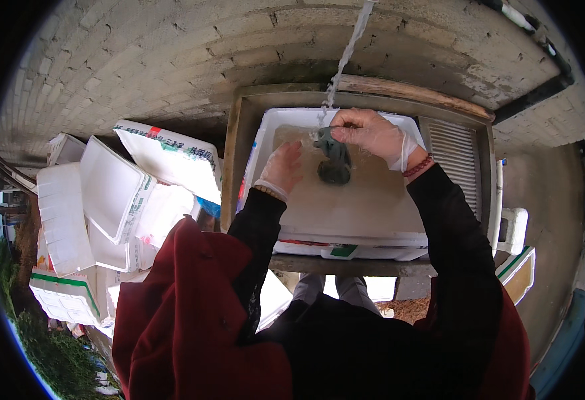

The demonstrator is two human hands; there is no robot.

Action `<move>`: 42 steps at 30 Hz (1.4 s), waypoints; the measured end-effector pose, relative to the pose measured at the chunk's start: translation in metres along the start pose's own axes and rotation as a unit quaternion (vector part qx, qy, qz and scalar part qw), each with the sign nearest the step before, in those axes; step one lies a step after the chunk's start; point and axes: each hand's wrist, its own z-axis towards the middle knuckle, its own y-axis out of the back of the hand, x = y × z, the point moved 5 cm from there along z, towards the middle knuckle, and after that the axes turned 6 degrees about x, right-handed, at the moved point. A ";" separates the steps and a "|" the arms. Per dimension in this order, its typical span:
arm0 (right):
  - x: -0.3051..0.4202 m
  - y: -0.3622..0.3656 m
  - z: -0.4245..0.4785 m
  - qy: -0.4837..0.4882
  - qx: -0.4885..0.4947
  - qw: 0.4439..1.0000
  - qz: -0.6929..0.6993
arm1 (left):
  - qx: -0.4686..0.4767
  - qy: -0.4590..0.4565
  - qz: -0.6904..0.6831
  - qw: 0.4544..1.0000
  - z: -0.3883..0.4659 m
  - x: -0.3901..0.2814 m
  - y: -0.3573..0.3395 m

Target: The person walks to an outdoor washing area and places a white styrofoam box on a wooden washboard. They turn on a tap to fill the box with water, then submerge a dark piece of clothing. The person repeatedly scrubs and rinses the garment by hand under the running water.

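In a clear disposable glove, my right hand grips the top end of a dark grey-green object. What that object is cannot be made out; its lower part sits in cloudy water. The water fills a white foam box. My left hand, also gloved, is held over the left side of the box, apart from the object, with nothing in it. A stream of water falls from a spout at the top edge and lands beside the object and my right fingers.
The foam box stands inside a concrete sink with a ribbed washboard at its right. A brick wall rises behind, with a wooden pole along the sink's back. Several white foam boxes and lids are piled at the left.
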 end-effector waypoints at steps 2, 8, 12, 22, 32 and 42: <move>0.042 0.008 -0.014 0.035 -0.035 0.999 0.019 | -0.032 0.025 -0.017 0.999 0.016 0.009 -0.018; 0.100 -0.004 -0.034 0.103 -0.085 0.958 0.252 | 0.012 0.022 -0.237 0.971 0.016 0.029 -0.052; 0.045 -0.018 -0.046 0.023 -0.191 0.934 0.301 | 0.145 -0.075 -0.369 0.915 0.015 0.026 -0.080; -0.106 -0.015 -0.009 -0.085 -0.356 0.903 0.226 | 0.104 -0.082 -0.370 0.920 0.015 0.051 -0.124; -0.070 -0.037 -0.017 -0.079 -0.378 0.922 -0.025 | 0.127 -0.124 -0.332 0.927 0.003 0.039 -0.114; -0.073 -0.076 -0.015 -0.054 -0.380 0.922 0.052 | 0.141 -0.156 -0.312 0.927 0.011 0.037 -0.087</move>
